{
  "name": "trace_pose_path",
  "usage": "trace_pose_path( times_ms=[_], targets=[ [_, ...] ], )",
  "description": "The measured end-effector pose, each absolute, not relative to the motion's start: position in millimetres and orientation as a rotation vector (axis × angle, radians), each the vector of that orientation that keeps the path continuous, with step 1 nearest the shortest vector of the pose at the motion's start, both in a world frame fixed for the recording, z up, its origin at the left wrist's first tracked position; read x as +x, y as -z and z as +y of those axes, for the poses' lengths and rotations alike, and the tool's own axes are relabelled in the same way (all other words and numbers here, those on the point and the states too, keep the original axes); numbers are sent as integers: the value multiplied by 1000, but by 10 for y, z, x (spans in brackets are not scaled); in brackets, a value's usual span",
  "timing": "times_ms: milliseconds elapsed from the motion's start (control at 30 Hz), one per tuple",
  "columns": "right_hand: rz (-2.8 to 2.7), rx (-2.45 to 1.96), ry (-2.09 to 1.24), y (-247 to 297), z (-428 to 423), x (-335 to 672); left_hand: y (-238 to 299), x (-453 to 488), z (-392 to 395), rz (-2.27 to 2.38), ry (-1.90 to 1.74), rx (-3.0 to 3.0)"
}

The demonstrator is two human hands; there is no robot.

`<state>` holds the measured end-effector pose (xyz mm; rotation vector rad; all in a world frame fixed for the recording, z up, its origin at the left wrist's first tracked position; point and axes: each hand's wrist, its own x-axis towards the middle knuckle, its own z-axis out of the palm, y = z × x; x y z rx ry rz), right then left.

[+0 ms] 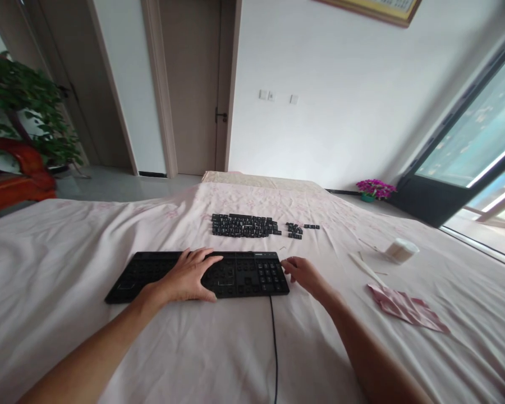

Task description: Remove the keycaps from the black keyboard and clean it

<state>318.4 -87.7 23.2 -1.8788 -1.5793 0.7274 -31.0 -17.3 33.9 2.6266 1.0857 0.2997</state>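
Pale pink sheet [67,280] bears a black keyboard [252,276]; left hand [189,278] lies flat and open on it, right hand [305,274] curled at its end, grip unclear. Loose keycaps [244,225] lie beyond the fingers, legends unreadable.

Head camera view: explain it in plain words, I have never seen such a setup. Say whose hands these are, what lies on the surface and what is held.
No machine here: one camera on a person's head looks down at their own bare hands. The left hand lies flat on a black keyboard on a pale pink sheet. The right hand is at the keyboard's right end; whether it pinches anything is unclear. Behind lie rows of loose black keycaps. To the right are a small white container and a crumpled pink cloth.
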Motion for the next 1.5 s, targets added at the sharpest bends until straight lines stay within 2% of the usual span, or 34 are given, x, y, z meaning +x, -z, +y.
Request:
trace_pose_path(
  times_ms=[167,267,367,500,700,1000,1500],
  targets=[
    [-1702,-1771,-467,-587,-782,3119,-541,-10,-117,1194,-197,2542],
    [-1838,-1729,-205,-787,-709,2950,-591,319,-88,1195,-335,2527],
    [-1827,-1618,-116,-829,-659,2782,-511,624,-106,1122,-583,2415],
    [-1748,-1403,-248,-663,-611,2671,-283,828,-174,922,-884,2277],
    [-1577,-1301,-641,-433,-693,2599,-92,834,-181,920,-1025,2121],
    [-1625,-1286,-382,-424,-842,2599,-178,857,-197,931,-832,2282],
    [-1753,-1171,-402,-277,-714,2624,-99,942,-137,992,-747,2449]
  ],
)
